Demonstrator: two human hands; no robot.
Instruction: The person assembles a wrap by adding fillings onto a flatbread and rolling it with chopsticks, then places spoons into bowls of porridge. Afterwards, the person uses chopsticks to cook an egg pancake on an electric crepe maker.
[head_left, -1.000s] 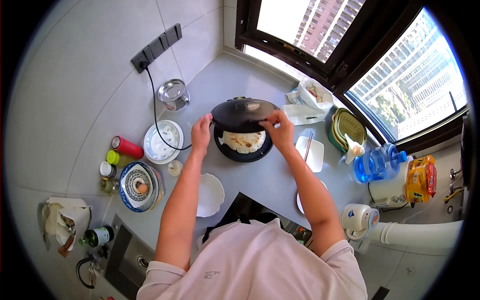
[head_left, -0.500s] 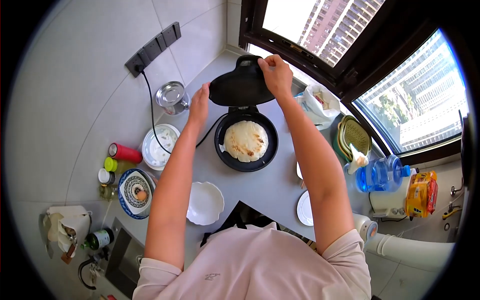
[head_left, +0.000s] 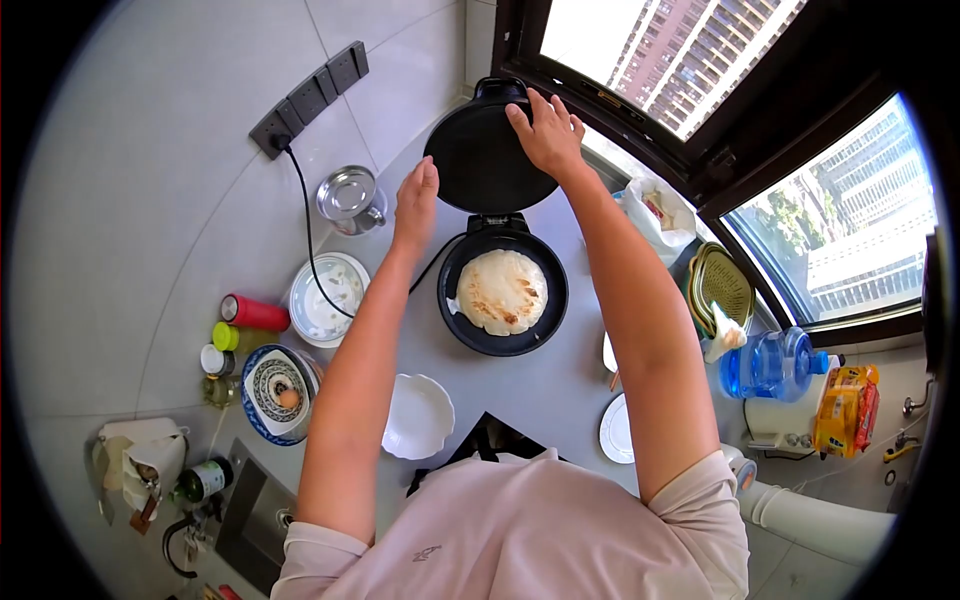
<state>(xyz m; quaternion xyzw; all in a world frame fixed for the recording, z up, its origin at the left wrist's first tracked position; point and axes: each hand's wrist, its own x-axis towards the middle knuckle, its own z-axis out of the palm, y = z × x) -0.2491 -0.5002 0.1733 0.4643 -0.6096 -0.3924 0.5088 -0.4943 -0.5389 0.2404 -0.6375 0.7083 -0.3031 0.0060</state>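
Observation:
A browned flatbread (head_left: 502, 291) lies in the round black lower pan of an electric griddle (head_left: 484, 343). The griddle's lid (head_left: 486, 152) stands raised on its hinge at the back. My right hand (head_left: 550, 137) is at the lid's upper right edge, fingers spread and gripping nothing; whether it touches the lid I cannot tell. On the other side, my left hand (head_left: 416, 203) is beside the lid's left edge, seen side-on with fingers stretched up and nothing held.
A white scalloped bowl (head_left: 418, 416) sits nearer me. To the left are stacked plates (head_left: 328, 312), a metal-lidded jar (head_left: 347, 195) and a blue-patterned bowl (head_left: 256, 412) with an egg. A power cord (head_left: 306, 225) runs to the wall. Rightward are a plastic bag (head_left: 660, 222) and water jug (head_left: 775, 363).
The lid has swung further up and back, showing more of its inner face. My right fingers have come off the lid's handle area and spread; my left hand stays beside the lid.

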